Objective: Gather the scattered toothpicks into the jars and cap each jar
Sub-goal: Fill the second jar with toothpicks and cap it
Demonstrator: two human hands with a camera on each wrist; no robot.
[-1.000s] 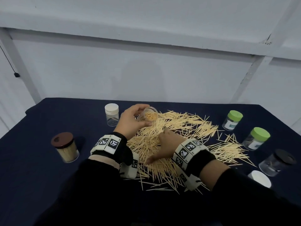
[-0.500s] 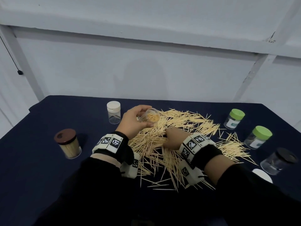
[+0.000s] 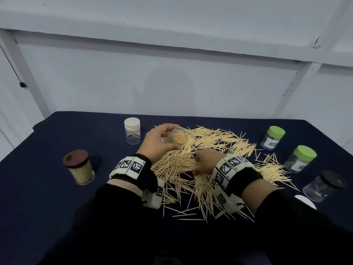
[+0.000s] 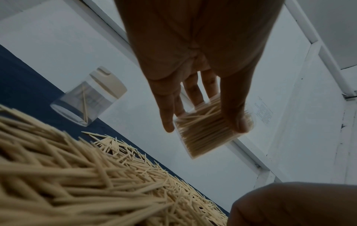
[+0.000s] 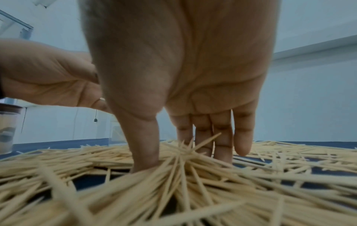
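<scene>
A wide pile of toothpicks lies spread over the middle of the dark blue table. My left hand grips an open clear jar, tilted and partly filled with toothpicks, just above the pile's far left edge. In the left wrist view the thumb and fingers of my left hand wrap round that jar. My right hand is down in the pile, and a bunch of toothpicks sticks out leftward from its grip. Seen from the right wrist, my right hand pinches the bunch between thumb and fingers.
A white-capped jar stands behind my left hand. A brown-lidded jar full of toothpicks stands at the left. At the right stand two green-lidded jars, a black-lidded jar and a loose white lid.
My right hand has moved from lying flat on the near part of the pile to farther in, and has closed round a bunch of toothpicks. My left hand keeps the jar in place.
</scene>
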